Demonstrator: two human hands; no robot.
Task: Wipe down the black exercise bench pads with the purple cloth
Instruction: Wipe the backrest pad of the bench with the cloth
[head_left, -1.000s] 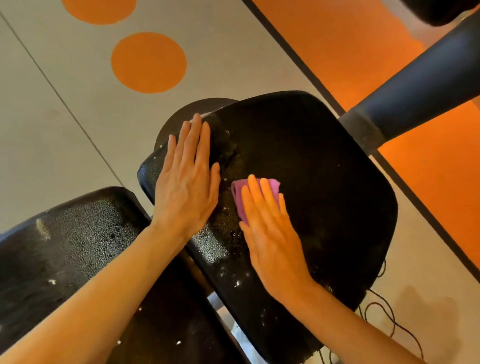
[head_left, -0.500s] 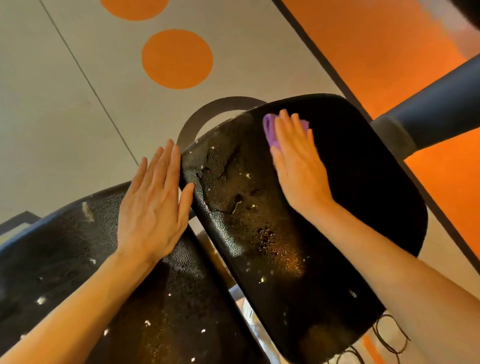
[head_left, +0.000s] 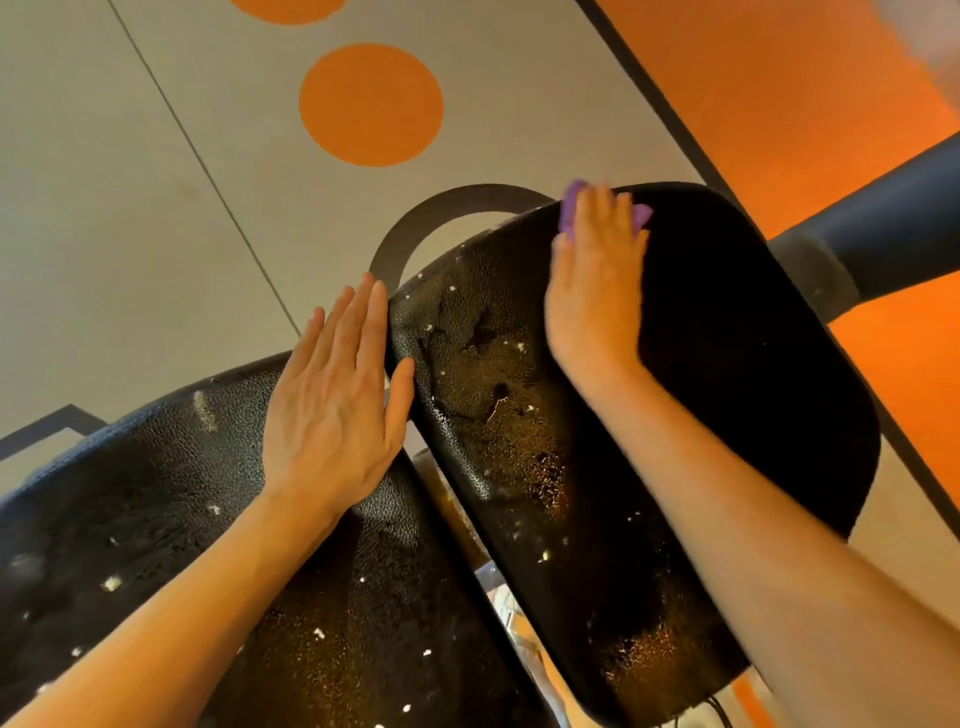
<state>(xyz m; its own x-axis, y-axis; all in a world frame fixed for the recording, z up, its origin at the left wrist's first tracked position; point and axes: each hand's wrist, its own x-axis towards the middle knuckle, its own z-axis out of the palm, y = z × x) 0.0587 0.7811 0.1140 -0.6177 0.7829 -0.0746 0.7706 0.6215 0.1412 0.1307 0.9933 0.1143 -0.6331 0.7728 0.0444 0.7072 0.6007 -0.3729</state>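
Two black textured bench pads fill the view. The seat pad (head_left: 727, 374) lies centre right, wet and flecked with white specks. The back pad (head_left: 156, 519) sits at lower left. My right hand (head_left: 597, 291) lies flat with straight fingers at the seat pad's far edge, pressing the purple cloth (head_left: 571, 208), which peeks out beyond the fingertips. My left hand (head_left: 337, 400) rests flat at the far end of the back pad, fingers straight, thumb touching the seat pad's left edge.
A dark padded roller arm (head_left: 883, 244) juts in from the right beside the seat pad. A curved dark frame piece (head_left: 415, 228) shows beyond the pad. The floor is grey with orange circles (head_left: 371, 104) and an orange zone (head_left: 779, 104) to the right.
My right hand has slid the cloth from the seat pad's middle up to its far edge. My left hand came off the seat pad onto the back pad beside it.
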